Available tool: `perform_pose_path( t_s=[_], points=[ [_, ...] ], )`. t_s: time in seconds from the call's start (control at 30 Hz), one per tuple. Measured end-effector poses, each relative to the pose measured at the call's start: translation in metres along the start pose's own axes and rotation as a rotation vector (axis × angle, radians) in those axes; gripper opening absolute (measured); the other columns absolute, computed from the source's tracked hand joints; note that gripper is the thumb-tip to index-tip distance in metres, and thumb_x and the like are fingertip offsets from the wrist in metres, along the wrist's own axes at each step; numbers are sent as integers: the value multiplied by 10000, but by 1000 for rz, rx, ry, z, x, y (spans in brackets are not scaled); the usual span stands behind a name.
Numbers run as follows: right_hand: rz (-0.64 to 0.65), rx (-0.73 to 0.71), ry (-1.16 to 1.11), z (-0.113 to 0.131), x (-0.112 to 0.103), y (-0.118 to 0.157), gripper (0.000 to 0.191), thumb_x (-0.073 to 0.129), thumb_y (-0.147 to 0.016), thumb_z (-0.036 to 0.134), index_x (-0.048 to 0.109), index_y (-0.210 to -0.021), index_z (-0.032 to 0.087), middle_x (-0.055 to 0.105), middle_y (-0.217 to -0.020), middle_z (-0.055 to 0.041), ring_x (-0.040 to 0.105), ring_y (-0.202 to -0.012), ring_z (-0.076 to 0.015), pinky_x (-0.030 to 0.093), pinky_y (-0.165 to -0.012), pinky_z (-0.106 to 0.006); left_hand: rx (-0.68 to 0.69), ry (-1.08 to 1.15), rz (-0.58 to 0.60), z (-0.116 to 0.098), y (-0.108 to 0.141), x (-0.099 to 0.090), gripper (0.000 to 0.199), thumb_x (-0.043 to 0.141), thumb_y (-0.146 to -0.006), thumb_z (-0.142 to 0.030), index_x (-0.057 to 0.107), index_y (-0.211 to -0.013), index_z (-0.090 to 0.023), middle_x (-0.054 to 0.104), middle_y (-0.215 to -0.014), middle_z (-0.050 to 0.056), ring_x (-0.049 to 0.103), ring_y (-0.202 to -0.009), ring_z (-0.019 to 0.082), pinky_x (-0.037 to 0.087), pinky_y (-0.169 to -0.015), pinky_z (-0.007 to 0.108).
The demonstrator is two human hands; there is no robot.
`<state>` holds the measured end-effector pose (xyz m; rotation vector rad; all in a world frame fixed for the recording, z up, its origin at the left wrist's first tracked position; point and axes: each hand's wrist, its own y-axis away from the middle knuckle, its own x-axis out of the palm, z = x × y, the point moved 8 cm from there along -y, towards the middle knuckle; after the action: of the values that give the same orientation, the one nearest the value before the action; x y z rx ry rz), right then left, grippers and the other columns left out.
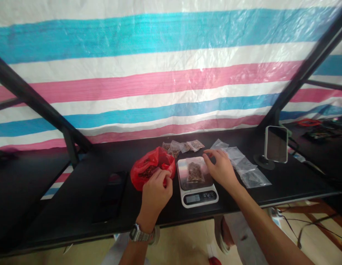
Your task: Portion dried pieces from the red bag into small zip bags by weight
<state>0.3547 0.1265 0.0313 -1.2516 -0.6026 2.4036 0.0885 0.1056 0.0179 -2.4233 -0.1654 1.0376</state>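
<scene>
A kitchen scale [197, 197] is holding a small clear bag [195, 173] of dried brown bits. At its 9 o'clock, the left hand [156, 189] is pinching at a red plastic bag [149, 169] of similar stuff, can't tell if it's got any. The right hand [219, 169] is hovering half open, holding nothing, fingertips near the scale's 1 o'clock corner. Filled bags [182, 147] are sitting at 12, empty clear bags [240, 163] at 2.

Red plastic bag's contents [147, 171] partly hidden

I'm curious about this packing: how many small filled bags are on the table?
About 4: one bag on the scale, three bags overlapping behind it; the overlap may hide another.
</scene>
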Motion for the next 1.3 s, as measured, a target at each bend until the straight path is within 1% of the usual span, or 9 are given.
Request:
perform_pose_path(
  t_s=[0.13,0.23,0.47,0.63,0.9,0.97,1.1,1.2,1.3],
  points=[
    [-83,76,-50,-17,-8,-6,336,514,-1038,410,770,-1021,194,771,-973,-131,667,-967,-315,486,-937,-481,77,68,-70,-7,2,-7,200,632,-852,-114,751,-882,-271,760,-872,64,716,-867,261,537,-830,330],
    [-54,114,-67,-25,-4,-7,339,511,-1027,401,768,-962,190,787,-992,-137,672,-992,-323,483,-953,-489,101,157,-91,-12,3,-11,209,642,-836,-103,760,-887,-268,767,-859,60,724,-859,256,540,-886,344],
    [27,71,-89,-19,4,-9,293,549,-1002,381,767,-879,229,797,-942,-95,687,-968,-292,476,-992,-476,134,203,-120,-22,4,-20,194,621,-845,-100,748,-840,-247,684,-703,15,564,-566,156,439,-619,273],
    [57,64,-57,-17,6,-12,334,524,-1031,374,797,-913,222,802,-959,-97,687,-995,-293,450,-1009,-470,200,143,-159,-31,4,-23,221,568,-888,-72,720,-838,-224,670,-685,10,578,-574,145,458,-632,259],
    [190,-6,-31,-9,28,-6,402,444,-1105,369,821,-1182,251,741,-1064,-108,622,-1061,-285,420,-1017,-446,325,106,-241,-37,7,-26,223,549,-920,-18,678,-858,-189,642,-675,-23,573,-541,108,432,-561,237],
    [194,2,-8,-8,35,-3,351,499,-1085,368,825,-1170,266,714,-1098,-112,598,-1081,-299,427,-1021,-460,340,119,-234,-39,8,-24,223,549,-926,-13,674,-862,-187,631,-675,-27,572,-546,106,432,-560,233],
    [166,35,-7,-3,38,-2,197,644,-997,334,827,-995,261,683,-1090,-108,575,-1090,-317,440,-1018,-482,366,157,-207,-42,10,-21,226,542,-936,-6,668,-885,-186,629,-700,-25,562,-560,100,435,-568,227],
    [165,1,-187,10,31,-6,170,637,-984,323,771,-928,235,693,-1058,-93,599,-1079,-295,449,-1031,-471,318,206,-181,-42,11,-15,216,539,-953,-33,677,-904,-192,626,-722,-21,534,-553,97,422,-559,225],
    [268,-3,-521,30,30,-6,226,597,-1017,416,696,-959,222,696,-960,-55,642,-923,-225,513,-889,-370,88,351,-124,-31,9,-3,150,584,-991,-160,704,-1072,-199,699,-884,24,567,-599,105,443,-564,225]
  ],
)
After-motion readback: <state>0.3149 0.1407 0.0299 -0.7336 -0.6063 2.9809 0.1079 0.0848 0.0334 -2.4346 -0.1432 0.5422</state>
